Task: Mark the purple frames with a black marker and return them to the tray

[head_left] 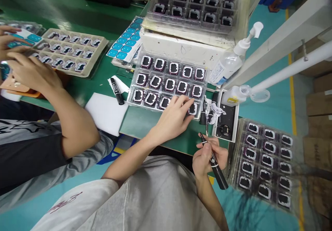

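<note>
A clear plastic tray [131, 92] lies on the bench before me, with rows of small square frames in its pockets, white-rimmed with black centres. My left hand [174, 118] reaches over its near right corner. Thumb and forefinger are closed on a square frame [192, 108] in the corner pocket; the hand hides part of the near row. In my right hand [209, 153], just off the bench edge, is a black marker pen [217, 171], gripped with its thin dark tip pointing up and away from me.
Right of the tray are a box [236, 120], crumpled tissue [216, 110] and a pump bottle [228, 63]. Another filled tray [255, 170] is at the lower right. Left lie a second marker [117, 91] and white foam sheet [106, 112]. A co-worker's hands [33, 68] work farther left.
</note>
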`<state>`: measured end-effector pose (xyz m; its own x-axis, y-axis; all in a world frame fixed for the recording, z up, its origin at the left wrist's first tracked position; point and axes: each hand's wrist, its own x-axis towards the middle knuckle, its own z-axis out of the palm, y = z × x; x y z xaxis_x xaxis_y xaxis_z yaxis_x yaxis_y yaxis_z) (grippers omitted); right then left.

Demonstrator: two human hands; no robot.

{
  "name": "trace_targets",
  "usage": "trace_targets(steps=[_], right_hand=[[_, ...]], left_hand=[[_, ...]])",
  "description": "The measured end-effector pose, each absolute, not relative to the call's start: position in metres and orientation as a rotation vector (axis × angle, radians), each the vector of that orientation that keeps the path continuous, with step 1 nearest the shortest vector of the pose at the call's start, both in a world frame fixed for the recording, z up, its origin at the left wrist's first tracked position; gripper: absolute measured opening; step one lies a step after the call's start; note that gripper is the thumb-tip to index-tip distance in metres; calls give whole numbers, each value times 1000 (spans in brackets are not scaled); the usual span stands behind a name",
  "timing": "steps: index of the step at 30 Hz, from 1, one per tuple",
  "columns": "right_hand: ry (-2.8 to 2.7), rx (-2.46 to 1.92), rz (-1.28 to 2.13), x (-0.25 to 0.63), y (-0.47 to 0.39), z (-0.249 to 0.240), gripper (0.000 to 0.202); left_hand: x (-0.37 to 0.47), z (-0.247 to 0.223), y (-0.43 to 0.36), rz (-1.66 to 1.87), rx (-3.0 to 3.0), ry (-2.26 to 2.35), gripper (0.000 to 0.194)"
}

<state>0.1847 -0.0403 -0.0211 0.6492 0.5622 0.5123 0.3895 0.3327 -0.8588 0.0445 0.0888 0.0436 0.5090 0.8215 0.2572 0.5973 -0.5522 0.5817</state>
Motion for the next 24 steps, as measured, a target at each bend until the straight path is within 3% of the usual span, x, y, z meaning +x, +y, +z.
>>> trace_targets(steps=[5, 9, 13, 17, 24], right_hand=[[-921, -1267, 116, 186, -38, -24, 10], [-907, -1252, 106, 185, -36, -27, 8], [-944, -1263, 140, 188, -40, -27, 9], [-988, -1355, 186, 194, -49, -28, 9], [-1023, -1453, 207, 195, -51, -35, 27]], left_hand=[[53, 41, 97, 762, 2378, 1221, 53], [9, 49, 121, 955, 2319, 1393, 29], [-56, 54, 172, 956, 2169, 1888, 8], [-87, 51, 203, 809, 1991, 1889, 17], [-79, 51, 199, 885, 1955, 1848, 21]])
